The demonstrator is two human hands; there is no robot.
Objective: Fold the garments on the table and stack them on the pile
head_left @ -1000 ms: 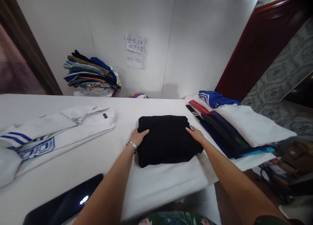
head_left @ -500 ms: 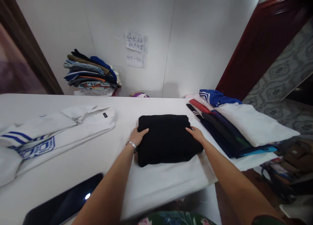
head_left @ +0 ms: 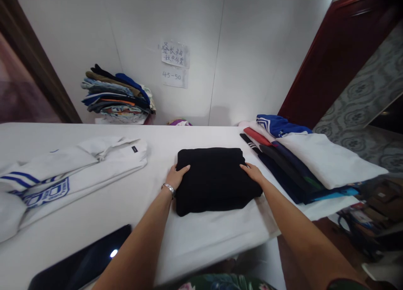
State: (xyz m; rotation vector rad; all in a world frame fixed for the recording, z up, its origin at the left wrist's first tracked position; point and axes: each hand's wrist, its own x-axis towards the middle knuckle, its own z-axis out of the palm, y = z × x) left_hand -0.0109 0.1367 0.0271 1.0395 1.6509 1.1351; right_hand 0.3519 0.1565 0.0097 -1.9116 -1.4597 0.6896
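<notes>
A black garment (head_left: 217, 180), folded into a thick rectangle, lies on the white table in front of me. My left hand (head_left: 177, 176) grips its left edge, thumb on top and the other fingers out of sight beneath or behind the cloth. On the opposite side my right hand (head_left: 252, 172) holds the right edge in the same way, its thumb over the top. A silver bracelet (head_left: 170, 189) circles my left wrist.
A white jacket with blue stripes (head_left: 78, 168) is spread at the left, and a black phone-like slab (head_left: 82, 258) lies in front of it. Folded clothes (head_left: 327, 159) are piled at the right. Another clothes stack (head_left: 118, 94) stands by the wall, beside paper signs (head_left: 175, 56).
Almost nothing differs. Both hands stay on the edges of the black garment, and the view has shifted very slightly.
</notes>
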